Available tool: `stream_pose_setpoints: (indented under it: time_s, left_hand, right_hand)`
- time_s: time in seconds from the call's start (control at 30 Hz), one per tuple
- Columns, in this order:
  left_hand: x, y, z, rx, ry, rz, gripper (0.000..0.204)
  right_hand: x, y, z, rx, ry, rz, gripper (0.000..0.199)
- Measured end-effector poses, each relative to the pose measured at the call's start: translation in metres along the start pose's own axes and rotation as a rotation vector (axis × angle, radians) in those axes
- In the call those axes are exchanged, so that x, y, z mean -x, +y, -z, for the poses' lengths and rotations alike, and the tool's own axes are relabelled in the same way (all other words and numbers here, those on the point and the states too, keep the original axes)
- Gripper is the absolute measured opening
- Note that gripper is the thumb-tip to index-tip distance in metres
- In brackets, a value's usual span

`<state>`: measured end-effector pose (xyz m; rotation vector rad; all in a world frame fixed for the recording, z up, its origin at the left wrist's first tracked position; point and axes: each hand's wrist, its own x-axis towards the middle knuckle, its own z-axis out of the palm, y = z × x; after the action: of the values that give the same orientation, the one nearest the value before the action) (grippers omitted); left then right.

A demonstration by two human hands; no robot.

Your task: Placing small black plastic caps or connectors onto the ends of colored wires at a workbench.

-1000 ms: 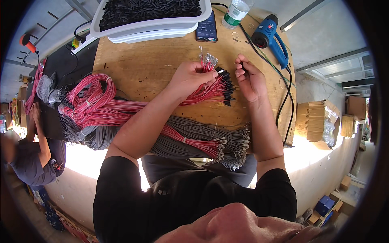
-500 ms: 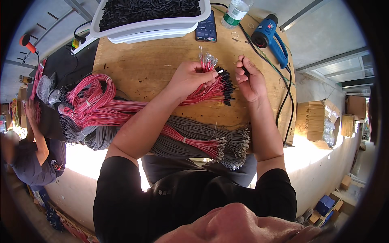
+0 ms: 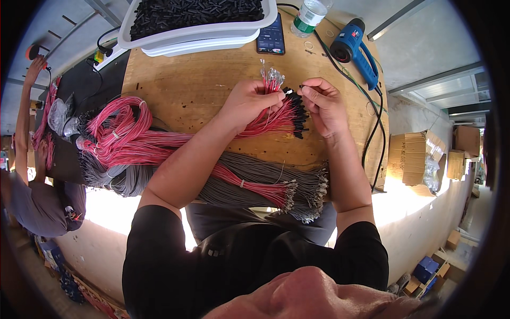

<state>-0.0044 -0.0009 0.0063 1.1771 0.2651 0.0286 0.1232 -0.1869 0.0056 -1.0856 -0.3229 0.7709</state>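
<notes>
My left hand (image 3: 249, 103) grips a bundle of red wires (image 3: 268, 119) on the wooden table (image 3: 191, 80); some wire ends with metal terminals stick up above its fingers, others lie fanned out with black sleeves on their tips. My right hand (image 3: 321, 103) pinches a small black sleeve at one wire end, right beside the left hand's fingertips. More red wires (image 3: 122, 141) loop across the table's left side. A thick bundle of grey wires (image 3: 260, 178) lies along the near edge under my forearms.
A white tray (image 3: 212, 32) full of black sleeves stands at the far edge. Beside it lie a dark phone (image 3: 271, 34), a water bottle (image 3: 308, 13) and a blue heat gun (image 3: 353, 48) with its cable. Another person (image 3: 32, 181) works at the left.
My right hand has moved left and closer to the left hand, bringing the small black piece to a wire end. The left hand stays on the red bundle.
</notes>
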Motion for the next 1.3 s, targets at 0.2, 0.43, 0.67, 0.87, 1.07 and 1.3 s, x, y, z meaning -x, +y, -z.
stream_pose_setpoints:
  time_s: [0.2, 0.43, 0.67, 0.87, 1.07, 1.3]
  left_hand:
    - [0.001, 0.001, -0.004, 0.020, 0.023, -0.015, 0.016]
    - [0.001, -0.001, -0.003, 0.020, 0.010, -0.041, 0.014]
    - [-0.002, -0.004, 0.000, 0.008, -0.016, -0.055, 0.014]
    - [-0.002, -0.005, 0.001, 0.004, -0.017, -0.059, 0.015]
    - [-0.002, -0.003, 0.002, -0.078, -0.046, -0.045, 0.016]
    - [-0.002, -0.003, 0.003, -0.094, -0.040, -0.031, 0.017]
  right_hand:
    - [0.003, 0.000, -0.007, 0.020, 0.035, -0.001, 0.016]
    - [0.007, 0.000, -0.012, 0.070, 0.024, -0.004, 0.015]
    - [0.007, 0.002, -0.010, 0.109, 0.009, 0.011, 0.017]
    - [0.008, 0.001, -0.011, 0.155, -0.001, 0.012, 0.017]
    - [0.010, 0.001, -0.013, 0.204, 0.008, 0.064, 0.013]
    - [0.011, -0.003, -0.013, 0.229, -0.025, 0.090, 0.014]
